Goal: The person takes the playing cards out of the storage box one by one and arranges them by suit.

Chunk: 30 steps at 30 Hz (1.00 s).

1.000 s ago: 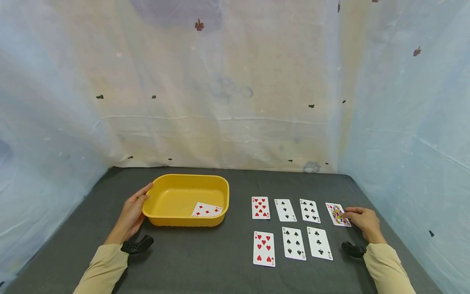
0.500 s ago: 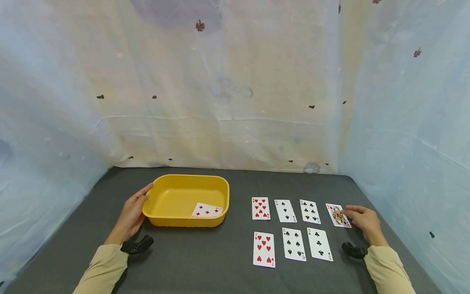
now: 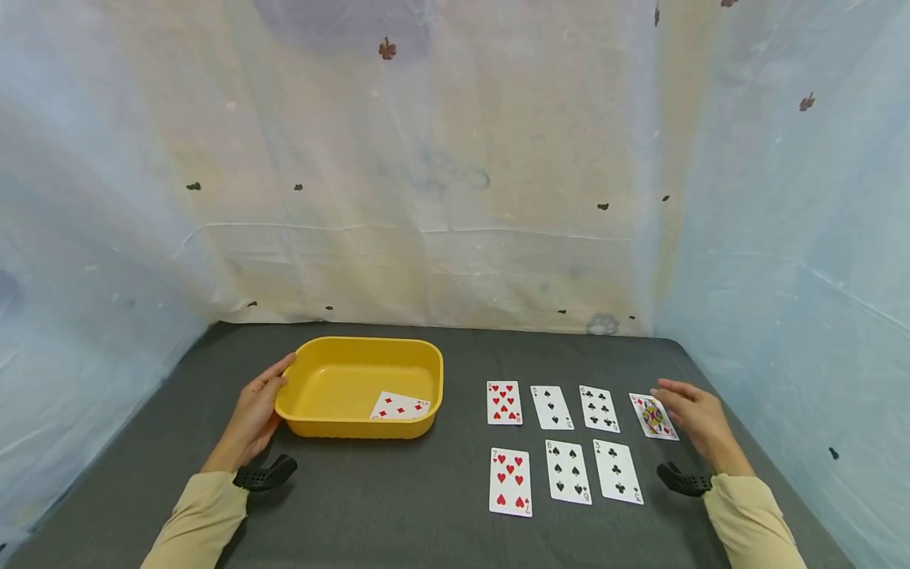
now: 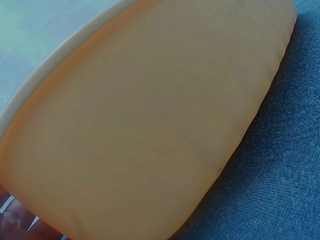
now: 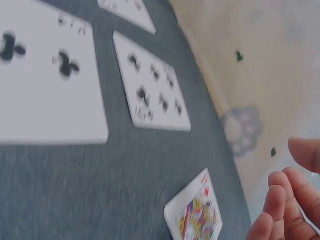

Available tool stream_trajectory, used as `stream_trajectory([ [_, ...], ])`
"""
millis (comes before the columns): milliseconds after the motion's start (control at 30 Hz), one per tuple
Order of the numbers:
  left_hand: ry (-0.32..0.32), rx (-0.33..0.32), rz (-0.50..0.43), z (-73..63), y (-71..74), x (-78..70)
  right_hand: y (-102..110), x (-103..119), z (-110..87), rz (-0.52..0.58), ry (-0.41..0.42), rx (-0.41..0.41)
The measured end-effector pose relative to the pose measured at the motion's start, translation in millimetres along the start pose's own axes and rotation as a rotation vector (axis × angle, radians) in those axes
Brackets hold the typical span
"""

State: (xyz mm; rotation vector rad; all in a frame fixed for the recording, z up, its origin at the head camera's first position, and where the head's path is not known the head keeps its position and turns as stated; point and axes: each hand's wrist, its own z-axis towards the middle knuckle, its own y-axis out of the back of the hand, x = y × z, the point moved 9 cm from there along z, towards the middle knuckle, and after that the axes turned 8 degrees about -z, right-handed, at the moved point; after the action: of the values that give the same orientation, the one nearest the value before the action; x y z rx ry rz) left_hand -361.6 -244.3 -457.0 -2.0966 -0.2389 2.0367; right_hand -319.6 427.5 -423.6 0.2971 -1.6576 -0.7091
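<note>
My left hand (image 3: 253,415) rests against the left side of a yellow plastic tub (image 3: 359,428), its index finger and thumb at the rim. In the left wrist view the tub's wall (image 4: 145,115) fills most of the picture. Inside the tub lies a diamond playing card (image 3: 400,406). At the far right, my right hand (image 3: 700,423) hovers beside and slightly over a face card of diamonds (image 3: 656,419), holding nothing. Its loosely bent fingers (image 5: 276,202) stand apart from that card in the right wrist view.
Several face-up cards lie in two rows: an eight of hearts (image 3: 504,403), a spade card (image 3: 551,408) and a six of clubs (image 3: 599,409) behind; a seven of hearts (image 3: 510,482), six of spades (image 3: 569,472) and a club card (image 3: 618,472) in front. A patterned curtain (image 3: 441,237) surrounds the dark table (image 3: 398,498).
My right hand has let go of the face card and lifted slightly up and away from it. The card lies flat where it was. My left hand and the tub have not moved.
</note>
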Motion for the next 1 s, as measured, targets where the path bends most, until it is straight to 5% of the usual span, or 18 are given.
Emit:
stream_trajectory([
  [1000, -0.03, 0.019, -0.019, -1.9, -0.3, -1.0, -70.5, 114.4, -26.7, 0.31, 0.259, 0.223],
])
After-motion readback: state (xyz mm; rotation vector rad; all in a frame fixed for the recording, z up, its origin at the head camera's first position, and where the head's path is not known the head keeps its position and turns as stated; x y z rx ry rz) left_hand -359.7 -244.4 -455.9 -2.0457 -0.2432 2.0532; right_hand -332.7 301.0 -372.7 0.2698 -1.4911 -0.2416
